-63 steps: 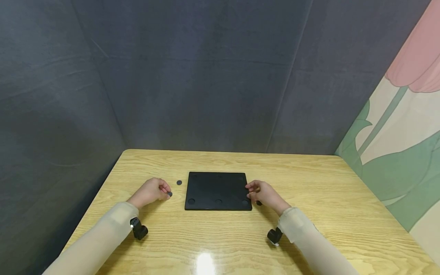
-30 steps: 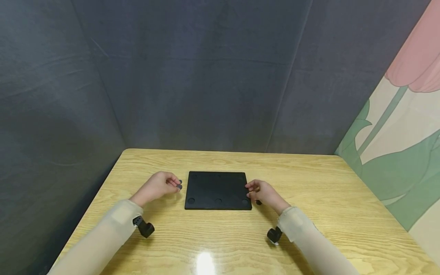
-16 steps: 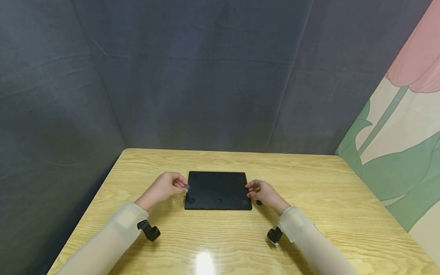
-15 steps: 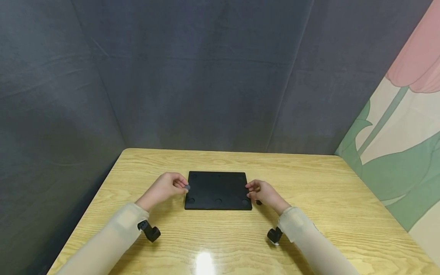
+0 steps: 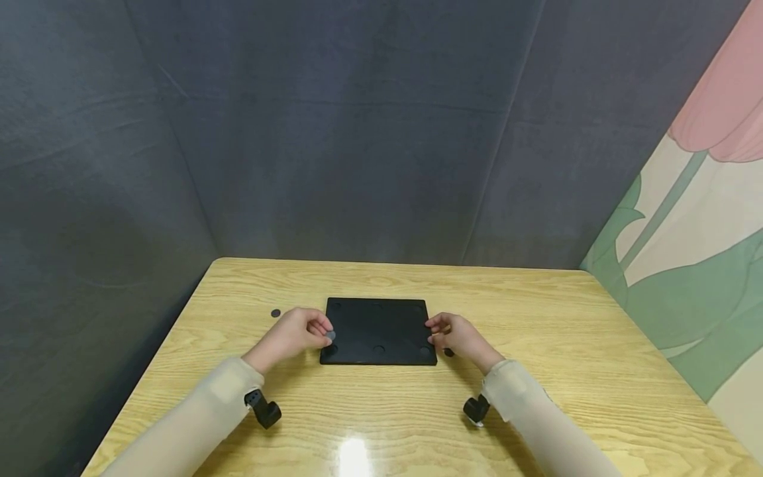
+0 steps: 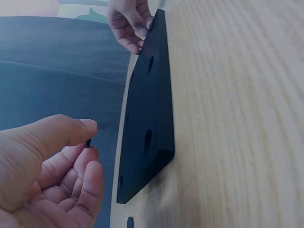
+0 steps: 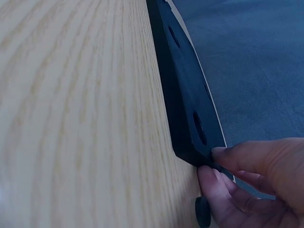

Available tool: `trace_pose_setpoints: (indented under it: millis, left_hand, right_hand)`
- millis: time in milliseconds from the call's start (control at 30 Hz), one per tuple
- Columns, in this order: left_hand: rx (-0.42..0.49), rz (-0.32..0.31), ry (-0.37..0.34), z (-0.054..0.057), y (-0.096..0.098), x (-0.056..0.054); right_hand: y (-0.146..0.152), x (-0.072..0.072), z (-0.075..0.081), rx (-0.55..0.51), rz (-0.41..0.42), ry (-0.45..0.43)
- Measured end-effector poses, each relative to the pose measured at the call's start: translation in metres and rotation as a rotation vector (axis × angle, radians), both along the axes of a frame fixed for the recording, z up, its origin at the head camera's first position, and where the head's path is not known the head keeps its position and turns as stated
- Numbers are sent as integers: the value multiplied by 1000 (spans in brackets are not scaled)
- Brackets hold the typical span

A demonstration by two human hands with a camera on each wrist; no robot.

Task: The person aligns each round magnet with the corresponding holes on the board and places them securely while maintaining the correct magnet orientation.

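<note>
A flat black rectangular board (image 5: 381,324) with several round recesses lies on the wooden table. Over its left edge, near the front-left recess (image 5: 332,350), my left hand (image 5: 295,333) pinches a small dark disc (image 5: 330,336) between thumb and fingers. The left wrist view shows this disc (image 6: 88,143) edge-on, off to the side of the board. My right hand (image 5: 454,334) grips the board's right edge, thumb and fingertips on its rim (image 7: 216,166). Another dark disc (image 5: 449,352) sits by the right hand, partly covered by it in the head view.
One more disc (image 5: 275,313) lies on the table left of the board, behind the left hand. A disc (image 6: 130,222) also shows beside the board's left end in the left wrist view. A dark curtain (image 5: 357,132) hangs behind the table (image 5: 536,371).
My left hand has carried its disc rightward to the board's left edge, then slightly toward the front. A disc at the far left has come into sight. The right hand has kept still.
</note>
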State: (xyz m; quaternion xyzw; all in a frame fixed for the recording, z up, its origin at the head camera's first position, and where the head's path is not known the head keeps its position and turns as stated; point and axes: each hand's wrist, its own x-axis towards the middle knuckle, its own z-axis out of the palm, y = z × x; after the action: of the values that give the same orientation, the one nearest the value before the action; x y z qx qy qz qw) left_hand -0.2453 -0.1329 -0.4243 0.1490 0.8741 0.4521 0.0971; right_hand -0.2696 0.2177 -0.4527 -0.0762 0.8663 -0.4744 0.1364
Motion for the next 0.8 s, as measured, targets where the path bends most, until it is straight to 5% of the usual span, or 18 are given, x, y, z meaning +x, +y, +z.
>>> trace_pose_setpoints:
  millis: [800]
  left_hand:
    - [-58, -1, -42, -14, 3, -3]
  right_hand:
    - [-1, -3, 1, -3, -2, -3]
